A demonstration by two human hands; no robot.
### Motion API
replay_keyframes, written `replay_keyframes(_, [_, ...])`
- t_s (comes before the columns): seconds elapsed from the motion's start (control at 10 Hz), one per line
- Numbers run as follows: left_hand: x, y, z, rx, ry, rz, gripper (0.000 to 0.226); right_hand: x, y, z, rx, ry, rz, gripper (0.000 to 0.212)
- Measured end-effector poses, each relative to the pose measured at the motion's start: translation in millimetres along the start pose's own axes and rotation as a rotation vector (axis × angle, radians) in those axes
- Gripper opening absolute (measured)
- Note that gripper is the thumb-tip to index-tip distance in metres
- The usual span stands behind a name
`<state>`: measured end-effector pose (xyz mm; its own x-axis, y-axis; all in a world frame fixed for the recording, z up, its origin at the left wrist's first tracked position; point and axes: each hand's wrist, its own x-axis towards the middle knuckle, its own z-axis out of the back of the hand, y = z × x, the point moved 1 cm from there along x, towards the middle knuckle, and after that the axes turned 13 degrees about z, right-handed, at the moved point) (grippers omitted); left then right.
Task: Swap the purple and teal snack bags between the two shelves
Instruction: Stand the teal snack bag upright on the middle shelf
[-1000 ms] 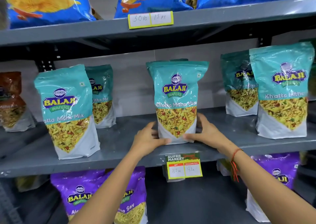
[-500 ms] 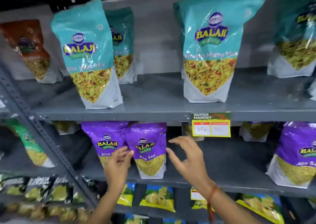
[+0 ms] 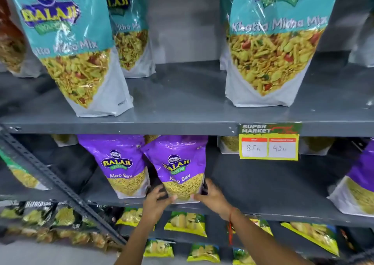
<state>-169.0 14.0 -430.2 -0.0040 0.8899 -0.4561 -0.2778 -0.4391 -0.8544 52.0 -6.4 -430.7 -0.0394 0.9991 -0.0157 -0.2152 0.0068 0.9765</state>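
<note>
I am closing both hands on the base of a purple Aloo Sev bag (image 3: 179, 168) on the lower shelf (image 3: 263, 193): my left hand (image 3: 156, 201) is cupping its bottom left corner and my right hand (image 3: 212, 197) is pressing against its right edge, fingers wrapping behind. A second ago these same hands were settling a teal Khatta Mitha bag (image 3: 273, 48) on the upper shelf (image 3: 182, 126), and that bag is now standing free there, upright, above the price tag (image 3: 269, 143). Half a second ago my hands were only reaching, apart from the purple bag (now they are touching it). It is leaning slightly, just beside its neighbour purple bag (image 3: 121, 163). So I am judging the teal half done and the purple lift beginning.
</note>
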Motion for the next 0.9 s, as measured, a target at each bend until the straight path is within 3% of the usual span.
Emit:
replay_keyframes(0.3, [-18.1, -33.9, -102.7, 0.101, 0.12, -0.067, 0.05, -47.1, -19.6, 106.9, 0.006, -0.18, -0.019, 0.052])
replay_keyframes(0.4, [-26.7, -45.3, -132.7, 0.108, 0.162, -0.053, 0.056, -61.8, -21.8, 134.2, -0.012, -0.24, -0.013, 0.05])
replay_keyframes(0.5, [-29.7, -49.9, -149.1, 0.123, 0.168, -0.05, 0.066, -69.4, -23.3, 146.5, 0.035, -0.27, -0.01, 0.053])
replay_keyframes(0.6, [-32.3, -51.7, -153.2, 0.163, 0.146, -0.063, 0.051, -70.9, -25.4, 149.7, 0.055, -0.266, -0.003, 0.056])
replay_keyframes(0.8, [-42.1, -47.0, -151.9, 0.164, 0.113, -0.124, 0.043, -80.2, -20.2, 143.8, 0.004, -0.283, 0.046, 0.059])
replay_keyframes(0.9, [-70.3, -52.0, -145.6, 0.161, 0.066, -0.231, 0.038, -91.5, -1.9, 134.6, -0.022, -0.439, 0.11, 0.053])
